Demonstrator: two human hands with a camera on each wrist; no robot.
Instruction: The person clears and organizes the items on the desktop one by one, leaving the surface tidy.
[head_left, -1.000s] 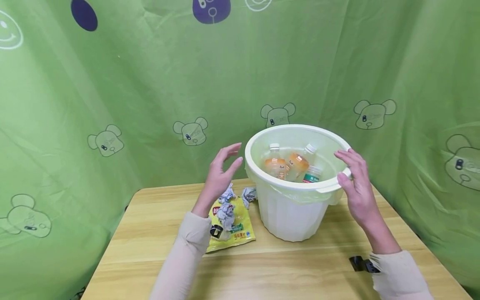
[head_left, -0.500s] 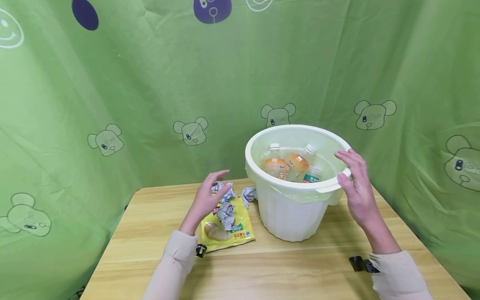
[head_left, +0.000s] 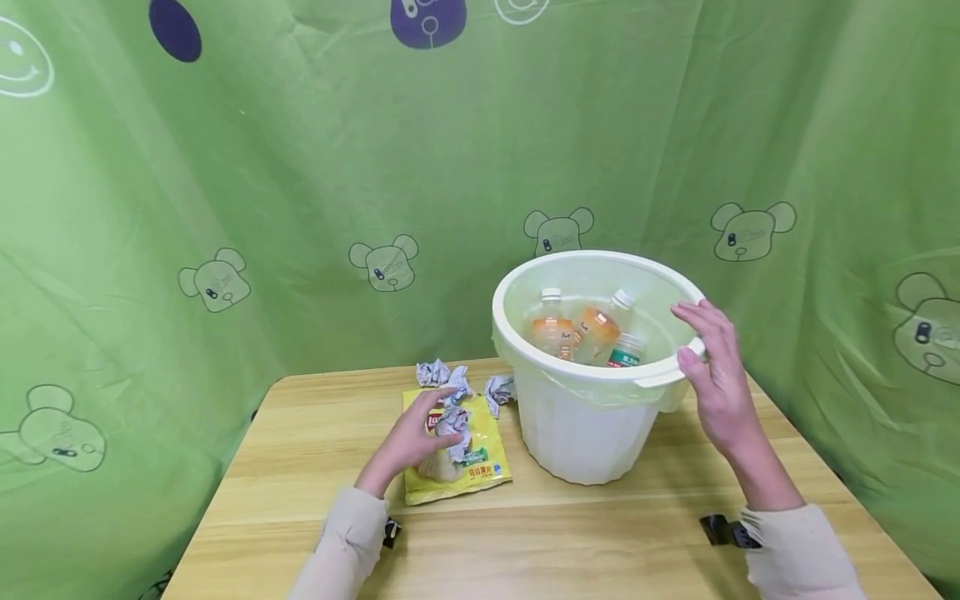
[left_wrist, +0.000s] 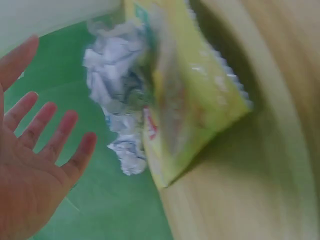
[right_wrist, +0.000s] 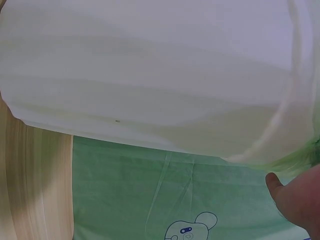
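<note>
Probably for steadiness, the right hand rests loose fingers on the bin; beside the left hand, fingers spread, lies crumpled paper.

We saw a crumpled grey paper ball on a flat yellow plastic bag, left of a round white plastic bin.

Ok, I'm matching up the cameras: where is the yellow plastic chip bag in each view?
Head: the yellow plastic chip bag is in the lower half, near the middle.
Left wrist: upper middle, running off the top edge, blurred.
Right wrist: not in it.
Shared landmark: the green fabric curtain, in all three.
</note>
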